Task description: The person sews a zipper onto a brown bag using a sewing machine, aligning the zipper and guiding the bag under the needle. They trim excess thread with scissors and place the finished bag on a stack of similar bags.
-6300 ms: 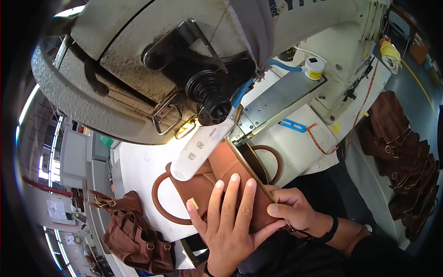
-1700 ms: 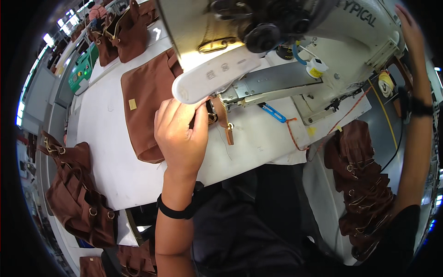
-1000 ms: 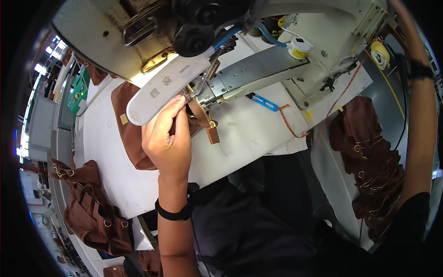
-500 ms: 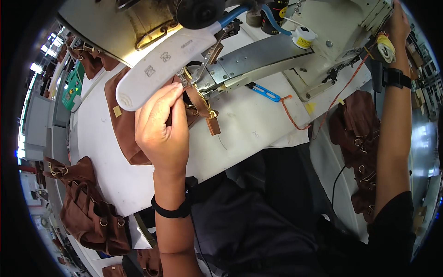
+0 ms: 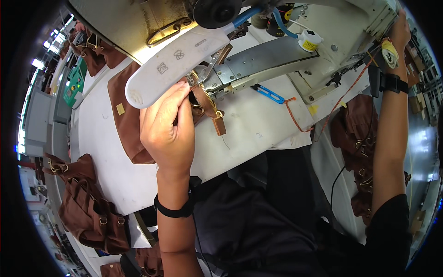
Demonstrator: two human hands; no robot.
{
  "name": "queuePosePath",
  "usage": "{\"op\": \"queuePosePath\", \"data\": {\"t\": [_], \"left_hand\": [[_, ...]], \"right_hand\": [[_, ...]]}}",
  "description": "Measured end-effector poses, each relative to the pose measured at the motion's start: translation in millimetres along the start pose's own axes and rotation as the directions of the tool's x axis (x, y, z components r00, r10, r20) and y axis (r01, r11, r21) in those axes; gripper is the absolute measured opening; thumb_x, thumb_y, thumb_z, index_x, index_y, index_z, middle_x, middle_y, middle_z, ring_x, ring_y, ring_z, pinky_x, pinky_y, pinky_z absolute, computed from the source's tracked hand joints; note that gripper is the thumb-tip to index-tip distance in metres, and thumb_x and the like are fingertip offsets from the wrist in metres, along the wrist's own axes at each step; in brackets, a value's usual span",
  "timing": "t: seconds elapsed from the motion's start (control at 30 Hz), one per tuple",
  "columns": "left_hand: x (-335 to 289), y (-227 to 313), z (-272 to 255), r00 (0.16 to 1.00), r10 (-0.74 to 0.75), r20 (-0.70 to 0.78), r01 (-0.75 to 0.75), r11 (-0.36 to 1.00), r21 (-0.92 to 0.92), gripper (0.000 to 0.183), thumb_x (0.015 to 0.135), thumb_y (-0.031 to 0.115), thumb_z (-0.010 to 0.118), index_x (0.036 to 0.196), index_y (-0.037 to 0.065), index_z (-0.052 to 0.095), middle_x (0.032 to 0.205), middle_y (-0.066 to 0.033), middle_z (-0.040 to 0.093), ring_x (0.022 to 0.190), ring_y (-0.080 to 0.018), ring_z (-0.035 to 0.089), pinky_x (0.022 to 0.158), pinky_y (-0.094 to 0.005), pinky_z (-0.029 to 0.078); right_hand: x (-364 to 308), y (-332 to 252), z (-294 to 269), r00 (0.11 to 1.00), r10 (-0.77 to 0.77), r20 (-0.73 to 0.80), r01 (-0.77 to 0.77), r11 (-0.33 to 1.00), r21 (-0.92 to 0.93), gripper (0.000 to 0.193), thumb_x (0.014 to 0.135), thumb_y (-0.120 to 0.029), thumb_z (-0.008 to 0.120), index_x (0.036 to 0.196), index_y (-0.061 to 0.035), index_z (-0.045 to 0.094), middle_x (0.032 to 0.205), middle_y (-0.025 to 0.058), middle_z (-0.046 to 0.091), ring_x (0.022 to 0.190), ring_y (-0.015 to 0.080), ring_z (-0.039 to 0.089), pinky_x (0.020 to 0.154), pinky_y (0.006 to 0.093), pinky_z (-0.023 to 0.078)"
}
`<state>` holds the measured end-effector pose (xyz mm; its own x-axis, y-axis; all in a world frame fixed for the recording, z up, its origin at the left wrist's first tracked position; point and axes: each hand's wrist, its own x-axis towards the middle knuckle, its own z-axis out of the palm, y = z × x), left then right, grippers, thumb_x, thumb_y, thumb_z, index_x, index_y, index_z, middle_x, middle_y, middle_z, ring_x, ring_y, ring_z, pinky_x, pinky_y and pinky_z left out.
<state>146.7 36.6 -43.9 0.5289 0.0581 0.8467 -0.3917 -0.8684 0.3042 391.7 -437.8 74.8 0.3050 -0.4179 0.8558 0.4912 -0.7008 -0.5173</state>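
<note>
My left hand [image 5: 168, 127] is pinched closed on the zipper edge of a brown leather bag [image 5: 127, 97], right at the sewing machine's [image 5: 263, 60] stitching end. Brass zipper teeth [image 5: 208, 96] curve past my fingertips, and a small leather zipper-end tab [image 5: 219, 126] hangs below them with a loose thread. A white elongated cover [image 5: 177, 60] overhangs my fingers and hides part of the stitching spot. Far to the right, my right hand [image 5: 400, 34] reaches up to the end of the machine; its fingers are mostly hidden there.
Blue thread snips [image 5: 270, 93] lie on the white table [image 5: 240, 152], tied to an orange cord [image 5: 291, 115]. A small white bottle [image 5: 310, 40] stands on the machine. Brown bags are piled at the left [image 5: 87, 207] and right [image 5: 357, 138]. A green control box [image 5: 74, 85] sits behind.
The view has shifted slightly, so the machine appears a little lower and further right. My left hand keeps its pinch on the bag at the same spot; my right hand stays at the machine's end.
</note>
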Motion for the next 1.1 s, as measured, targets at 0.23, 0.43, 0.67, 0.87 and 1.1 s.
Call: {"op": "queuePosePath", "data": {"t": [0.23, 0.43, 0.67, 0.87, 1.1], "left_hand": [[1.0, 2.7, -0.3, 1.000, -0.016, 0.001, 0.016, 1.000, 0.004, 0.018, 0.082, -0.009, 0.075, 0.096, 0.001, 0.078, 0.100, -0.0113, 0.078, 0.095, -0.0243, 0.074, 0.087, -0.0335, 0.056], [0.6, 0.8, -0.3, 1.000, 0.006, 0.020, -0.006, 1.000, -0.013, 0.020, 0.083, -0.012, 0.072, 0.100, -0.003, 0.077, 0.103, -0.0143, 0.077, 0.095, -0.0243, 0.071, 0.087, -0.0331, 0.055], [0.3, 3.4, -2.1, 0.999, -0.002, 0.034, 0.003, 1.000, -0.013, 0.020, 0.082, -0.012, 0.073, 0.099, -0.003, 0.077, 0.103, -0.0144, 0.077, 0.095, -0.0245, 0.071, 0.086, -0.0329, 0.056], [-1.7, 1.8, 0.1, 0.999, -0.009, 0.031, 0.010, 1.000, -0.026, 0.019, 0.083, -0.011, 0.073, 0.100, -0.002, 0.077, 0.103, -0.0137, 0.077, 0.095, -0.0240, 0.072, 0.086, -0.0331, 0.056], [-3.7, -1.5, -4.2, 0.998, -0.067, 0.007, 0.067, 0.998, -0.003, 0.017, 0.082, -0.006, 0.074, 0.096, 0.002, 0.078, 0.097, -0.0104, 0.077, 0.091, -0.0252, 0.071, 0.082, -0.0338, 0.056]], "right_hand": [[-3.5, -3.2, 1.6, 1.000, 0.017, 0.000, -0.017, 1.000, 0.017, 0.052, 0.107, -0.033, 0.046, 0.120, 0.0145, 0.062, 0.119, 0.0323, 0.065, 0.101, 0.0377, 0.061, 0.092, 0.0468, 0.051], [-8.8, -3.3, 1.4, 1.000, 0.023, 0.002, -0.024, 0.999, 0.037, 0.052, 0.107, -0.033, 0.046, 0.121, 0.0142, 0.062, 0.119, 0.0323, 0.065, 0.102, 0.0374, 0.061, 0.092, 0.0467, 0.051], [-15.6, -6.8, 1.8, 0.999, 0.042, 0.001, -0.042, 0.997, 0.069, 0.052, 0.107, -0.034, 0.046, 0.121, 0.0139, 0.062, 0.119, 0.0322, 0.065, 0.103, 0.0371, 0.062, 0.092, 0.0466, 0.052], [-21.3, -10.4, 0.2, 0.998, 0.065, 0.003, -0.065, 0.991, 0.120, 0.052, 0.107, -0.034, 0.046, 0.121, 0.0137, 0.062, 0.120, 0.0321, 0.065, 0.103, 0.0368, 0.062, 0.092, 0.0466, 0.052], [-11.8, -24.6, -1.5, 0.920, 0.343, 0.192, -0.393, 0.807, 0.441, 0.054, 0.106, -0.036, 0.046, 0.122, 0.0132, 0.063, 0.119, 0.0309, 0.066, 0.101, 0.0358, 0.064, 0.090, 0.0467, 0.054]]}}
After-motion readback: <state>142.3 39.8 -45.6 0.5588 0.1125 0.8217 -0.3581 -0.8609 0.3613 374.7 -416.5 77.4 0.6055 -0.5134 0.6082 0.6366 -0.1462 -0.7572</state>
